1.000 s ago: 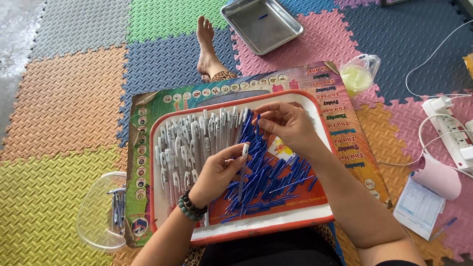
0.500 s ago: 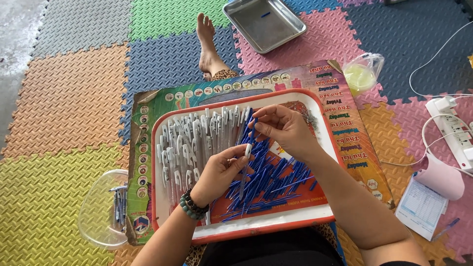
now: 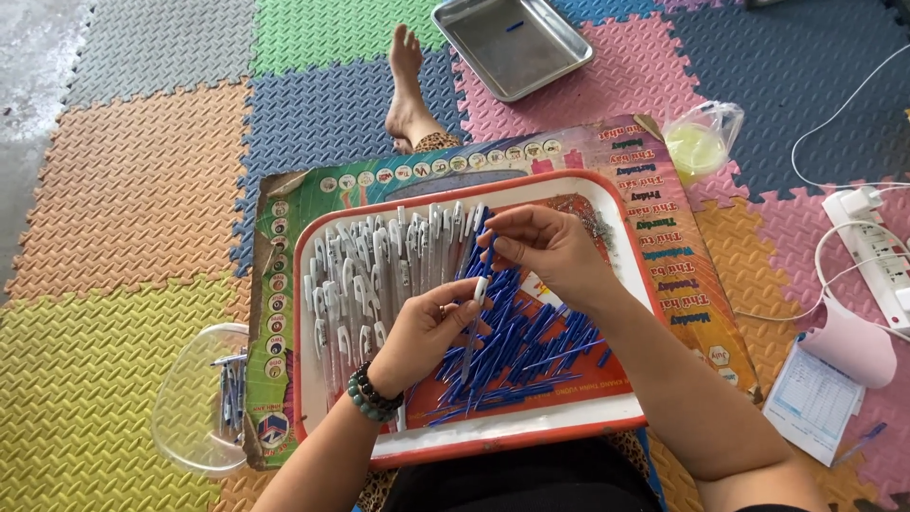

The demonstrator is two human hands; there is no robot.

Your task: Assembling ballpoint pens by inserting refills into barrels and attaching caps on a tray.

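Note:
A red-rimmed tray [image 3: 493, 438] lies across my lap. Its left half holds several white pen barrels [image 3: 379, 275]; a heap of blue pen refills [image 3: 517, 351] fills the middle. My left hand [image 3: 427, 327], with a green bead bracelet at the wrist, pinches a white pen barrel [image 3: 471, 327] that points down over the refills. My right hand [image 3: 545, 248] hovers just above it and pinches a thin blue refill [image 3: 490, 254] whose lower end meets the top of the barrel.
Under the tray lies a colourful printed board [image 3: 664, 218] on foam puzzle mats. A clear plastic bowl [image 3: 194, 403] with a few pens sits at the left. Beyond are a metal tray [image 3: 512, 43], a bare foot [image 3: 408, 95], a plastic bag [image 3: 700, 142], a power strip [image 3: 872, 251] and papers [image 3: 815, 403].
Both hands have drawn closer together; the right hand's blue refill now meets the top of the white barrel held in the left hand.

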